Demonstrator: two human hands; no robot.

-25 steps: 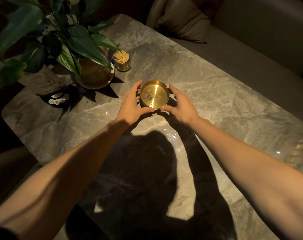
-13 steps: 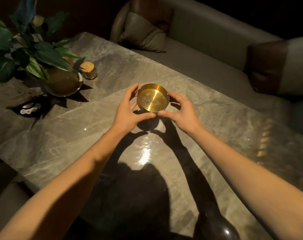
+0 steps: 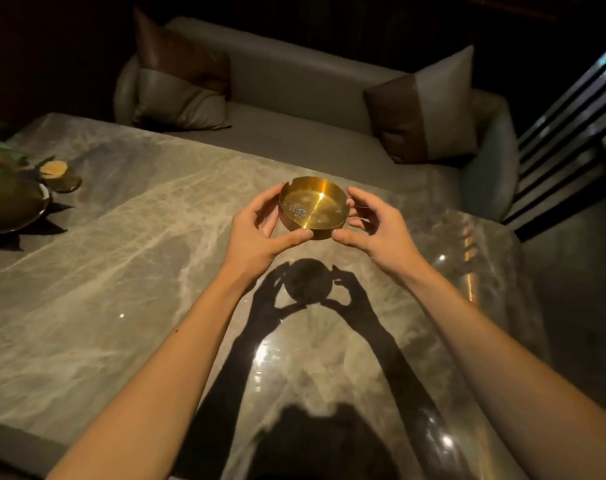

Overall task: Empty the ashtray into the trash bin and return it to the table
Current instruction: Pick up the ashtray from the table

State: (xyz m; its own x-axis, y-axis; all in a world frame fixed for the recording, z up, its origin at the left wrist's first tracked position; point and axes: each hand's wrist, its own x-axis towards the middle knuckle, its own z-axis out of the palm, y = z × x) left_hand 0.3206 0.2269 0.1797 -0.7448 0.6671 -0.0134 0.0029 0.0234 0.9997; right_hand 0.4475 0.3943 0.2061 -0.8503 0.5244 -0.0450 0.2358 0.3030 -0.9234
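Left hand [image 3: 260, 233] and right hand [image 3: 377, 233] gripping brass ashtray [image 3: 313, 207] above marble table [image 3: 121, 271], apparently unmarked.

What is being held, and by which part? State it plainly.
The gold ashtray, by its outer wall: left hand on its left side, right hand on its right.

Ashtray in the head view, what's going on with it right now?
A person holds the gold ashtray between both hands, the left hand on its left side and the right hand on its right. It is lifted clear of the marble table; its shadow falls on the tabletop below. A small patch of grey ash lies inside, so it has not been emptied. No trash bin is in view. A sofa with cushions sits beyond the table.
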